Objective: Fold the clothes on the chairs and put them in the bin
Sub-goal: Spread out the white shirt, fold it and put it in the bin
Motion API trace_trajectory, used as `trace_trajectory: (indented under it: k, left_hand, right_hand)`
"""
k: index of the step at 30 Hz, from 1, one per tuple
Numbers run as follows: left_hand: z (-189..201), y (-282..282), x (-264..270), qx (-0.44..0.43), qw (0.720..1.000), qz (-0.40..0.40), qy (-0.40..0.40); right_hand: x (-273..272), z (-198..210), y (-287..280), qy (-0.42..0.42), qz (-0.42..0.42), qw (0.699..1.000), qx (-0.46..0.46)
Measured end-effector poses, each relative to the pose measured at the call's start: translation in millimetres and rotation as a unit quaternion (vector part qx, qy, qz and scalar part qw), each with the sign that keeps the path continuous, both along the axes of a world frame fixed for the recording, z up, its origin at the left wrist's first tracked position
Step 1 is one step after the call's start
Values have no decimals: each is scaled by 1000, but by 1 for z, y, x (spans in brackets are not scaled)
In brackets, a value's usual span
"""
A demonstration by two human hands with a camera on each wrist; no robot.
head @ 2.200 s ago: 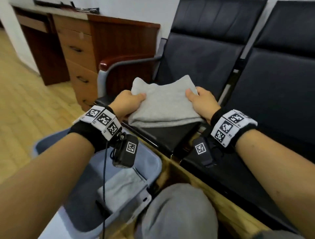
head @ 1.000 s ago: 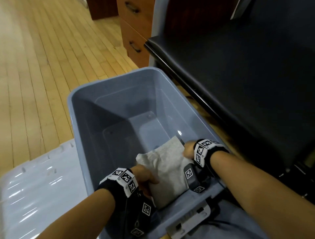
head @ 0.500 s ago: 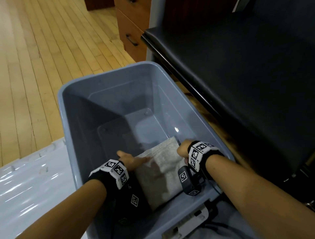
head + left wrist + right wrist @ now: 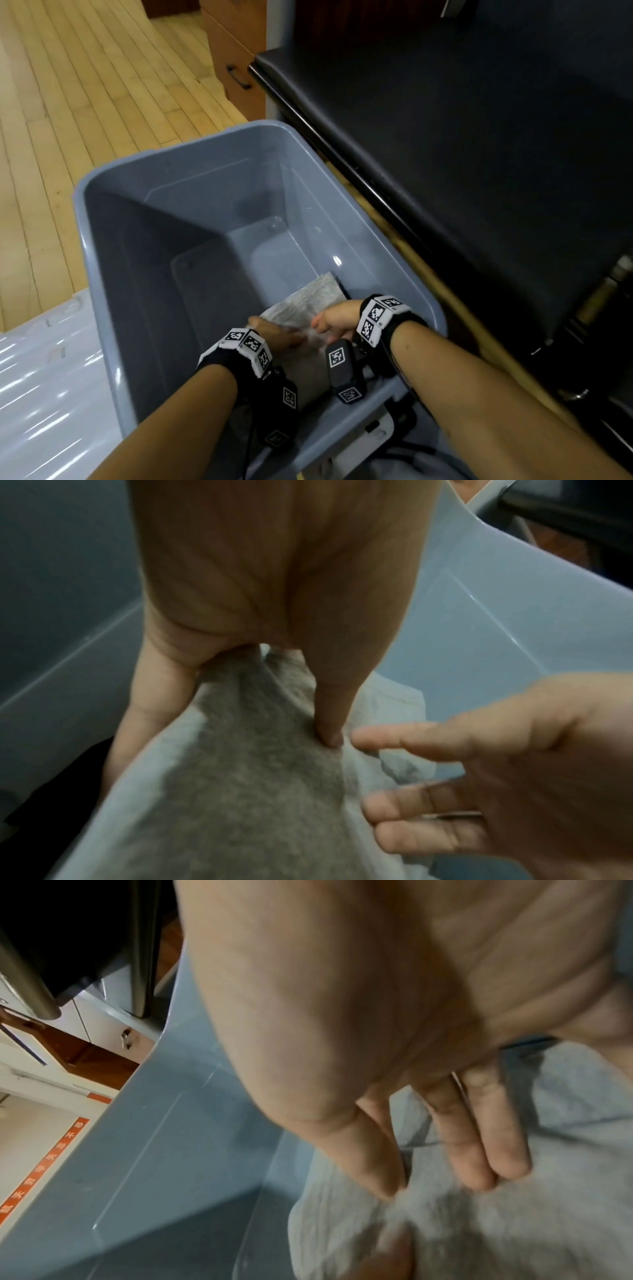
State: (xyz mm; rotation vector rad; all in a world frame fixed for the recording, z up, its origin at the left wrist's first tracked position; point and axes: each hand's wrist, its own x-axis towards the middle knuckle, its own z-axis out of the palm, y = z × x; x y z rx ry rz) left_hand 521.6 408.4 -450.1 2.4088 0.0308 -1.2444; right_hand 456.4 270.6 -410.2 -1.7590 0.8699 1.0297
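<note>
A folded grey cloth (image 4: 308, 298) lies at the near right of the floor of the grey-blue bin (image 4: 191, 150). My left hand (image 4: 291, 337) holds the cloth's left edge. In the left wrist view its thumb (image 4: 329, 734) presses on top of the cloth (image 4: 257, 804) and its fingers (image 4: 143, 710) reach under the edge. My right hand (image 4: 322, 322) hovers over the right side. Seen from the right wrist, its straight fingers (image 4: 479, 1164) touch the top of the cloth (image 4: 496, 1231). The near part of the cloth is hidden by my wrists.
The black chair seat (image 4: 479, 154) runs along the bin's right side, bare where it shows. A wooden drawer cabinet (image 4: 233, 58) stands behind the bin. A white glossy lid (image 4: 41, 377) lies on the wooden floor to the left. The far half of the bin floor (image 4: 222, 260) is bare.
The cloth went from the chair seat down into the bin. Over the last half second both hands drew closer together over it, and the right hand lifted to a light touch.
</note>
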Motion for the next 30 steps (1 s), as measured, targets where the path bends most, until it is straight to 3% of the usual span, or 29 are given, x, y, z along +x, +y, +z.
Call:
trace_trajectory:
  k: [4, 7, 10, 13, 18, 21, 24, 30]
  left_hand:
    - [31, 9, 12, 2, 1000, -22, -12]
    - [78, 11, 22, -2, 997, -69, -38]
    - [123, 3, 31, -44, 989, -128, -60]
    - [180, -3, 24, -101, 986, -119, -61]
    - [288, -26, -3, -175, 964, -153, -128]
    - [351, -52, -37, -238, 933, -208, -173]
    - [412, -85, -101, -307, 904, -257, -152]
    - [490, -161, -291, -438, 820, -358, -84]
  right_hand:
    - [-8, 10, -20, -48, -191, 978, -68]
    - [-11, 43, -13, -117, -290, 949, -39]
    - [-9, 82, 8, -169, -280, 945, -13]
    - [-6, 126, 24, -242, -246, 938, -12]
    - [-41, 233, 30, -336, -212, 915, -65]
    - [-92, 303, 15, -364, -219, 895, -135]
    - [-164, 366, -6, -388, -246, 863, -210]
    - [-363, 452, -42, -367, -365, 785, -341]
